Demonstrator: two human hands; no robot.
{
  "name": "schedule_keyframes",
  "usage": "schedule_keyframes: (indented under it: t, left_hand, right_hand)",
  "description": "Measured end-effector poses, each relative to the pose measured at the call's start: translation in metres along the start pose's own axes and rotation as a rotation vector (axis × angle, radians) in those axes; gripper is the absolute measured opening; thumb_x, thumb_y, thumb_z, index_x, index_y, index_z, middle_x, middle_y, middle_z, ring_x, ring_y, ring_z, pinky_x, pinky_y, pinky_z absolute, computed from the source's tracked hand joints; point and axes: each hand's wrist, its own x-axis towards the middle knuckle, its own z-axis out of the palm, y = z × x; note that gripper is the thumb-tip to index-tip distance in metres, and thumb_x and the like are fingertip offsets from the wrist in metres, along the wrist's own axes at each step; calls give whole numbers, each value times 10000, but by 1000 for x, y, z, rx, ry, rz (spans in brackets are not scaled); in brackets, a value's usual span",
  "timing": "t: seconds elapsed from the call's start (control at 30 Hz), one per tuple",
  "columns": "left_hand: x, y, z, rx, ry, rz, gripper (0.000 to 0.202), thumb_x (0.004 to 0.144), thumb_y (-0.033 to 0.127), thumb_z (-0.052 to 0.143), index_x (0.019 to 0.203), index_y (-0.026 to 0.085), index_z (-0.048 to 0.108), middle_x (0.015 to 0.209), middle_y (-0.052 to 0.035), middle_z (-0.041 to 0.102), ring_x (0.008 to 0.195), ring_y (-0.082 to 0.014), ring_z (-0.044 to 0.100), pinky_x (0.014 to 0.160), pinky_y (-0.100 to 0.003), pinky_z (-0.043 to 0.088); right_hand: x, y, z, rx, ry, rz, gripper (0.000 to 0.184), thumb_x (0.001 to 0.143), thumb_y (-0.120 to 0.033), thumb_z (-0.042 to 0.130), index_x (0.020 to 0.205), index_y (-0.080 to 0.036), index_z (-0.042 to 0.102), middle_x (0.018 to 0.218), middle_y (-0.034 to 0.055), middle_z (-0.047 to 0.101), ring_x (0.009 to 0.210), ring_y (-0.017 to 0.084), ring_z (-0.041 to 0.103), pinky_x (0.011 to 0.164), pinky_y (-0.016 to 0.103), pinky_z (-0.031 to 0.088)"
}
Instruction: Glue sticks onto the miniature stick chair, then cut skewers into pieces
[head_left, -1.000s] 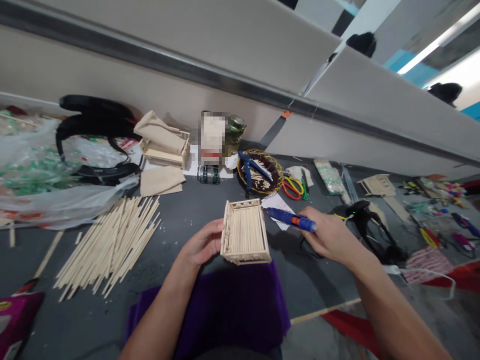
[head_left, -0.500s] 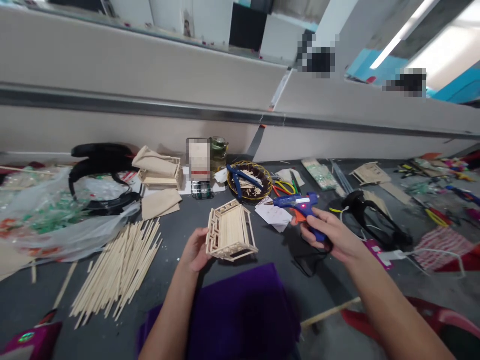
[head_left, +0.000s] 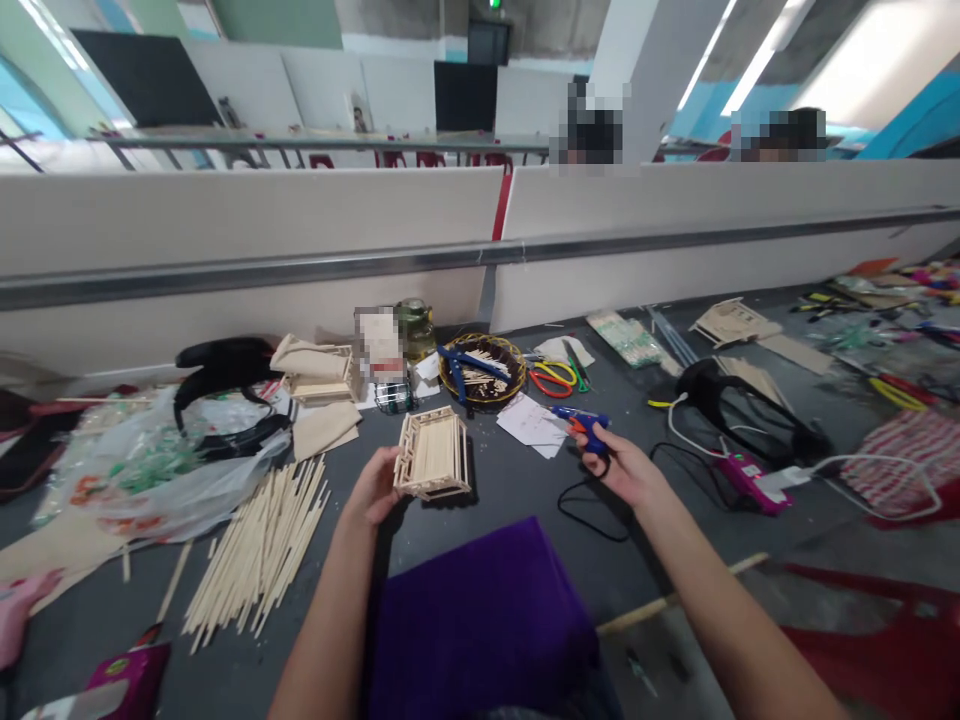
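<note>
We judge the small wooden box [head_left: 433,455] to be light, since it looks built of thin sticks with gaps between the rails. It should feel stiff in the hand, and the bare wood ought not to slip, but the thin railings and their joints look fragile and could snap or come apart under a hard squeeze. We would take hold low on a side, where the rails meet the slatted floor, or at a corner post, and keep pressure off the middle of a rail. It sits out toward the middle of the desk [head_left: 510,485], between the purple cloth [head_left: 487,630] at the near edge and the basket [head_left: 525,370] closer to the far edge. Its floor tips toward us, and we cannot tell whether its underside touches the desk.

Our left hand [head_left: 379,485] has the box by its left side, thumb and fingers closed about the railing with little more than the rail's thickness between them; some of the fingertips are hidden behind the wood. Our right hand [head_left: 619,465] is wrapped around the handle of a blue glue gun [head_left: 592,425], fingers curled in near the orange trigger; whether the trigger is pressed we cannot tell. The nozzle points left, near the white papers [head_left: 529,425] and well apart from the box, and a black cord [head_left: 600,537] loops on the desk below that hand.
</note>
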Motion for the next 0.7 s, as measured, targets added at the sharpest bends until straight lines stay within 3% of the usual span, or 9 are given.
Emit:
schedule_keyframes:
  t: [0.1, 0.3, 0.43, 0.47, 0.57, 0.63, 0.7]
  left_hand:
    - [1, 11, 4, 131, 152, 37, 186, 682, 294, 615, 745, 129, 673, 616, -42, 689, 512, -153, 594, 500, -237, 423]
    - [1, 31, 11, 347, 108, 34, 259, 688, 346, 594, 763, 123, 701, 642, -70, 709, 551, -194, 603, 565, -273, 391]
    - [6, 38, 6, 401, 188, 101, 232, 669, 312, 649, 779, 116, 706, 645, -65, 706, 548, -179, 582, 558, -264, 354]
    - [7, 39, 5, 416, 206, 120, 231, 662, 308, 670, 780, 112, 707, 656, -67, 708, 559, -177, 584, 567, -264, 359]
    - [7, 42, 5, 470, 194, 170, 302, 647, 336, 732, 836, 100, 716, 736, -84, 724, 643, -191, 616, 621, -274, 399]
    - [2, 43, 6, 500, 201, 220, 384, 645, 394, 763, 888, 101, 715, 799, -99, 731, 728, -210, 637, 669, -283, 425]
    - [-4, 41, 5, 504, 272, 306, 459, 635, 459, 782, 919, 107, 704, 852, -110, 730, 813, -226, 645, 725, -294, 446]
  right_hand:
    - [14, 10, 3, 87, 7, -2, 106, 886, -221, 592, 864, -148, 666, 730, 36, 675, 564, 93, 599, 479, 167, 527]
    - [12, 26, -2, 202, 80, 26, 273, 956, -304, 492, 765, -168, 632, 789, 73, 723, 798, 146, 707, 776, 299, 591]
    - [-12, 41, -14, 112, 9, 8, 124, 856, -283, 642, 790, -178, 636, 912, 78, 741, 871, 173, 709, 819, 348, 582]
    - [-19, 44, -16, 73, 2, -18, 106, 804, -266, 698, 809, -180, 637, 940, 79, 740, 858, 177, 707, 797, 345, 584]
    - [-32, 48, -23, -112, 61, -155, 304, 666, -252, 799, 908, -182, 628, 925, 66, 738, 675, 147, 667, 588, 270, 554]
    - [-35, 42, -32, -304, 118, -265, 406, 648, -295, 787, 995, -177, 612, 851, 47, 731, 525, 109, 581, 438, 217, 448]
    - [-33, 32, -45, -562, 120, -324, 376, 697, -338, 710, 1012, -163, 602, 772, 32, 711, 443, 96, 514, 376, 204, 363]
